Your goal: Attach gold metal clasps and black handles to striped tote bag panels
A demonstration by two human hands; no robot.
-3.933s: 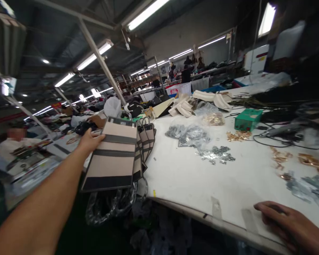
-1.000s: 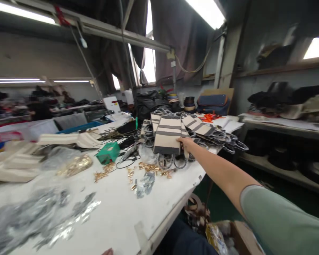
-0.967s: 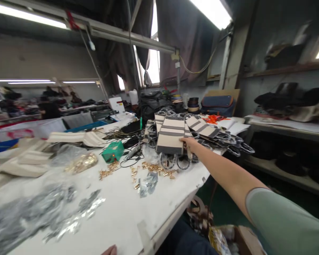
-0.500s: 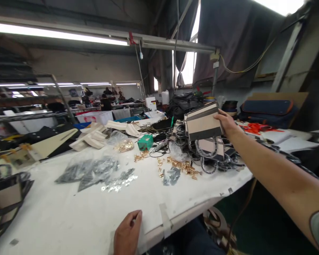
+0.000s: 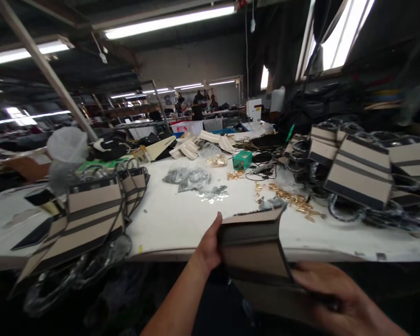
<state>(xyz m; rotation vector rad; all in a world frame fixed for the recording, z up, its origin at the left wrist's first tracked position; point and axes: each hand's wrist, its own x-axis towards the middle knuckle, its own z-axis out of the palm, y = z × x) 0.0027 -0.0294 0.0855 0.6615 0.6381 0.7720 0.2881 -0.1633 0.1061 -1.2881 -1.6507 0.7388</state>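
A beige bag panel with dark bands (image 5: 254,256) is held in front of me at the table's front edge, bent along its length. My left hand (image 5: 210,245) is closed on its left edge, thumb up. My right hand (image 5: 339,294), smeared by motion, grips its lower right side along a dark strip. Just beyond the panel lie small grey metal plates (image 5: 273,203) and a scatter of gold-coloured metal fittings (image 5: 297,198). The panel's lower part is dark and blurred.
Similar striped bag pieces with plastic-wrapped handles are piled at right (image 5: 360,168) and left (image 5: 94,210), the left ones overhanging the edge. On the white table (image 5: 164,228) are a green box (image 5: 242,160), plastic bags of grey plates (image 5: 189,177) and a corded tool (image 5: 262,169).
My right hand has brought the bag panel from the right pile to in front of me. My left hand has risen from the table and taken its left edge. The view has turned left.
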